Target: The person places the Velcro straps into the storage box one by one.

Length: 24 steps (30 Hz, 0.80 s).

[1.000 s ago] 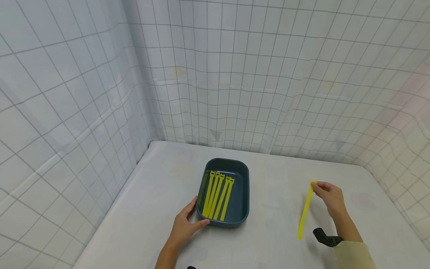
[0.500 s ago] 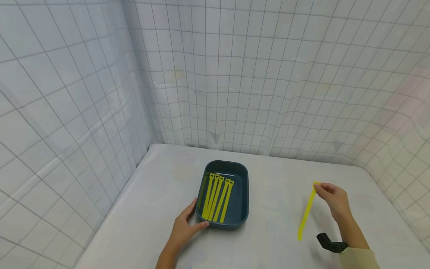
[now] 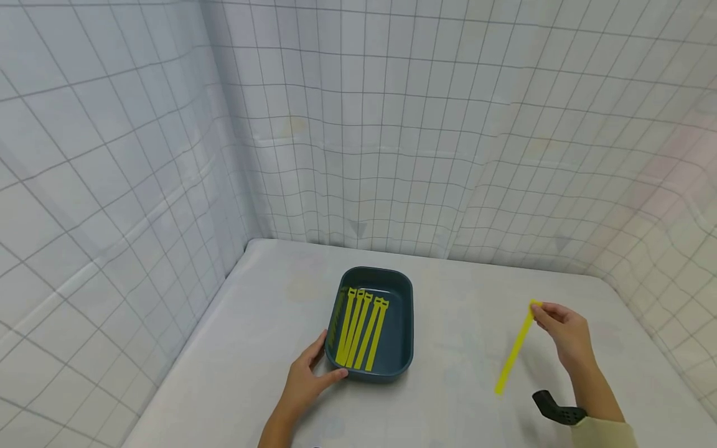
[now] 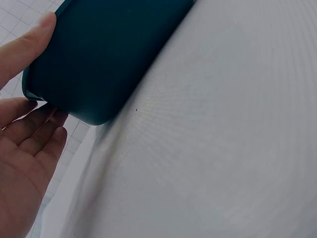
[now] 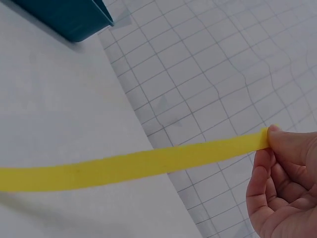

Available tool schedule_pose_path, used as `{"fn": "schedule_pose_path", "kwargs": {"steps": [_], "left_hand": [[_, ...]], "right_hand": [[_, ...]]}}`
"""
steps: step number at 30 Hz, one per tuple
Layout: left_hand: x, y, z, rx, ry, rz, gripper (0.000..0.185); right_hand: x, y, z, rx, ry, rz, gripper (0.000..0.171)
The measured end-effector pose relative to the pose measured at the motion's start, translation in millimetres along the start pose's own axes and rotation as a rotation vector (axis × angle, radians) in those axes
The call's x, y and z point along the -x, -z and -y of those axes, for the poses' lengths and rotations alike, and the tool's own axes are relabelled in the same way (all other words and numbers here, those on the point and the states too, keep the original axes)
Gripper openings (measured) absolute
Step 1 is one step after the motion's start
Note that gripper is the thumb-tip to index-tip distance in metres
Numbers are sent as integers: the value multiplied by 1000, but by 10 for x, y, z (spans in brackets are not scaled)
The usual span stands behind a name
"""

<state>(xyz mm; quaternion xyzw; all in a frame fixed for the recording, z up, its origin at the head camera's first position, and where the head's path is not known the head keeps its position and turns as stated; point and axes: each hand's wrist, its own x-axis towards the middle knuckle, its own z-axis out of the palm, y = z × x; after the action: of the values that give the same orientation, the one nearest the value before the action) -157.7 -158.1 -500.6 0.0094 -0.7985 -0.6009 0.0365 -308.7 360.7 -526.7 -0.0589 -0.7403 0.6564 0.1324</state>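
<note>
Pinching one yellow strap [image 3: 515, 350] by its top end, the right hand [image 3: 562, 333] looks mid-carry, the next move judged a swing left over the tray [image 3: 404, 330], whose near corner the left hand [image 3: 307, 379] grips

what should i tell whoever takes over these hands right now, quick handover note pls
Left hand: grips the near left corner of the dark teal tray, thumb on the rim, fingers under the edge.
Right hand: pinches the top end of one yellow strap, which hangs clear of the tray, to its right above the table.
Done: five yellow straps in the tray lie side by side along its left part.
Left: the held strap is not yet in the tray; it probably goes beside the others, on the bare right part.
</note>
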Motion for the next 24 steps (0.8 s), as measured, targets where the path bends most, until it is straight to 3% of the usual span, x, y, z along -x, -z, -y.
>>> {"fn": "schedule_pose_path", "kwargs": {"steps": [9, 13, 20, 24], "left_hand": [[-2, 5, 7, 15, -4, 6, 87], [-7, -1, 10, 9, -8, 3, 88], [-16, 0, 26, 0, -20, 1, 91], [-9, 6, 20, -5, -23, 0, 91]], "right_hand": [[38, 33, 122, -41, 14, 69, 34], [173, -58, 493, -99, 6, 115, 24], [613, -488, 1464, -82, -33, 97, 12], [692, -680, 1731, -199, -58, 74, 5]]}}
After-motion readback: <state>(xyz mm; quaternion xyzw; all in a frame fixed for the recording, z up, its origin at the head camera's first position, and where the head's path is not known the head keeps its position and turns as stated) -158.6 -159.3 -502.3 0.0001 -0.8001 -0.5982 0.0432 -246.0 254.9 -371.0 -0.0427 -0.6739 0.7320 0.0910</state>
